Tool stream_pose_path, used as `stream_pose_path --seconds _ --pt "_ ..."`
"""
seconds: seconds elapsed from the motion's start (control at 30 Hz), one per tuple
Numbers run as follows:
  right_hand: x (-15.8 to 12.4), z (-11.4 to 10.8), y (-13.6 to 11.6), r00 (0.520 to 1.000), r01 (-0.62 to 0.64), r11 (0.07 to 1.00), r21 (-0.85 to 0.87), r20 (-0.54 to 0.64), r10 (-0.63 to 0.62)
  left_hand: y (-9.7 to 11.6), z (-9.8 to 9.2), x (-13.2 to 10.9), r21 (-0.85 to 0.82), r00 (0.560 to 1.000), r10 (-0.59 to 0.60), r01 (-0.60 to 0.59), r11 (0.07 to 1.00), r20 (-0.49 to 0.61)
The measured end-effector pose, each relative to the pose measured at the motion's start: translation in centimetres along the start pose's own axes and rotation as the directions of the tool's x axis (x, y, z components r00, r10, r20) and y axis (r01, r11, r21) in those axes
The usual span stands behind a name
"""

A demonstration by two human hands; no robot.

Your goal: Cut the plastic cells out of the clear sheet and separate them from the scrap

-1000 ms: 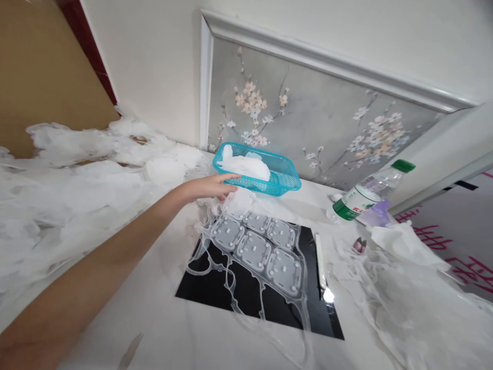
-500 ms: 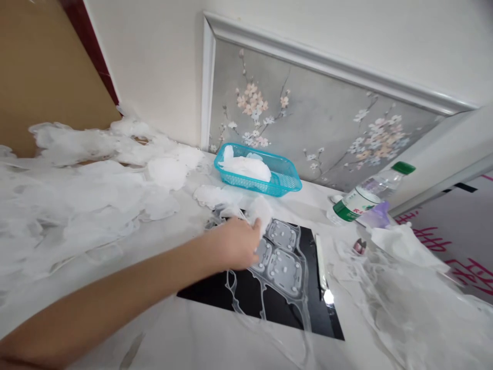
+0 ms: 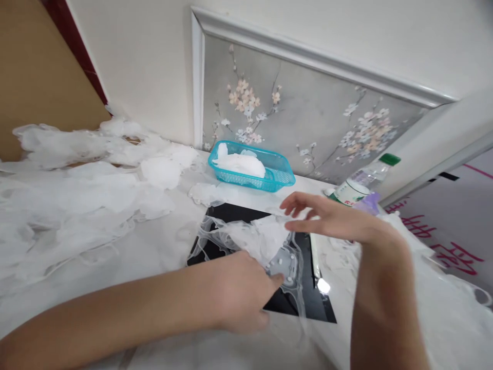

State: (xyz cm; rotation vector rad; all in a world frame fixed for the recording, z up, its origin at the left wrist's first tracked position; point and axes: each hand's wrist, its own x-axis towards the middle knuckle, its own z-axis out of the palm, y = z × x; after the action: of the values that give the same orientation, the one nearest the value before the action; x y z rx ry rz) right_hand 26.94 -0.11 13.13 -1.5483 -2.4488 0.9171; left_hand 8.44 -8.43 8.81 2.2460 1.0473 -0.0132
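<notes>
My left hand reaches across the front of a black board, its fingers curled down over a clear moulded sheet. What those fingers grip is hidden under the hand. A crumpled white translucent film lies bunched over the sheet, just beyond my left hand. From the right comes my right hand, slightly blurred. Its fingers are apart and hold nothing, with the tips at the film's right edge; contact cannot be told.
Behind the board stands a blue plastic basket with white pieces inside. Translucent white scraps are heaped on the left, more film on the right. A green-capped bottle leans at the back right, near a floral panel.
My right hand has come into view from the right. My left hand has moved toward me, from the board's middle to its front. The white film now spreads over more of the moulded sheet.
</notes>
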Motion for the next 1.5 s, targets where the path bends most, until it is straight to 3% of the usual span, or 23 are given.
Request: stream_pose_path --seconds 0.07,0.1,0.17,0.23,0.3,0.37,0.43,0.5,0.57,0.6,0.67,0.73,0.83,0.93,1.0,1.13,1.27,1.37,1.5 --pt "1.8 1.4 0.5 0.997 -0.036 0.995 -0.098 0.065 0.042 0.2 -1.2 -0.1 0.296 0.988 -0.021 -0.026 0.955 0.153" --pt "2.5 2.0 0.8 0.994 -0.026 0.992 -0.126 0.101 0.039 0.2 -1.9 -0.1 0.368 0.986 -0.015 -0.047 0.928 0.164" --pt "3.5 2.9 1.4 0.987 -0.046 0.985 -0.164 0.145 0.070 -0.1 -3.2 -0.1 0.417 0.995 0.002 -0.045 0.908 0.103" --pt "4.1 3.1 1.6 0.994 -0.034 0.988 -0.153 0.100 0.050 -0.8 -4.1 0.2 0.435 1.000 0.002 -0.008 0.900 0.015" --pt "4.1 2.9 1.6 1.000 0.017 0.991 -0.135 -0.018 -0.019 -1.7 -4.8 0.6 0.462 0.995 -0.056 0.087 0.883 -0.082" --pt "3.7 2.3 1.5 0.976 0.083 0.985 -0.150 -0.186 -0.110 -3.0 -5.4 1.2 0.469 0.971 -0.153 0.225 0.854 -0.186" --pt "2.9 1.6 1.1 0.907 0.151 0.971 -0.185 -0.364 -0.211 -4.5 -5.7 2.0 0.427 0.923 -0.233 0.351 0.833 -0.305" --pt "2.0 1.0 0.6 0.797 0.218 0.948 -0.233 -0.518 -0.310 -6.4 -6.0 2.9 0.337 0.859 -0.269 0.433 0.836 -0.436" --pt "1.0 0.4 0.1 0.685 0.244 0.926 -0.287 -0.625 -0.374 -8.2 -6.2 3.7 0.201 0.807 -0.290 0.443 0.874 -0.515" --pt "0.5 0.2 -0.2 0.643 0.233 0.922 -0.310 -0.662 -0.385 -9.0 -6.3 4.1 0.101 0.813 -0.312 0.409 0.907 -0.492" --pt "-0.4 -0.2 -0.4 0.603 0.186 0.923 -0.336 -0.703 -0.378 -10.0 -6.5 4.6 -0.141 0.880 -0.307 0.274 0.951 -0.362" --pt "-1.3 -0.6 -0.5 0.595 0.142 0.931 -0.336 -0.723 -0.352 -10.1 -6.6 4.9 -0.384 0.940 -0.277 0.185 0.905 -0.200" --pt "-2.3 -0.9 -0.4 0.593 0.116 0.942 -0.314 -0.739 -0.320 -9.2 -6.3 5.0 -0.611 0.986 -0.160 0.098 0.786 -0.047" --pt "-3.2 -1.0 -0.6 0.577 0.152 0.944 -0.294 -0.749 -0.326 -8.4 -5.6 5.0 -0.672 0.999 -0.041 0.026 0.740 -0.006" --pt "-3.8 -1.0 -1.1 0.561 0.190 0.939 -0.287 -0.753 -0.344 -8.1 -5.3 4.9 -0.651 0.998 -0.055 0.046 0.758 0.006" --pt "-4.9 -1.1 -1.9 0.595 0.299 0.923 -0.244 -0.708 -0.380 -8.0 -4.9 4.9 -0.600 0.987 -0.121 0.031 0.800 -0.109" --pt "-5.5 -1.1 -2.3 0.628 0.358 0.907 -0.222 -0.661 -0.410 -7.7 -5.1 5.1 -0.702 0.985 0.065 -0.159 0.694 -0.159" --pt "-5.8 -1.2 -2.3 0.626 0.308 0.913 -0.266 -0.666 -0.406 -7.3 -5.2 5.0 -0.773 0.969 0.138 -0.247 0.585 -0.205" --pt "-5.5 -1.6 -1.4 0.675 0.128 0.936 -0.327 -0.662 -0.324 -6.7 -5.5 4.7 -0.776 0.945 0.045 -0.292 0.560 -0.323"
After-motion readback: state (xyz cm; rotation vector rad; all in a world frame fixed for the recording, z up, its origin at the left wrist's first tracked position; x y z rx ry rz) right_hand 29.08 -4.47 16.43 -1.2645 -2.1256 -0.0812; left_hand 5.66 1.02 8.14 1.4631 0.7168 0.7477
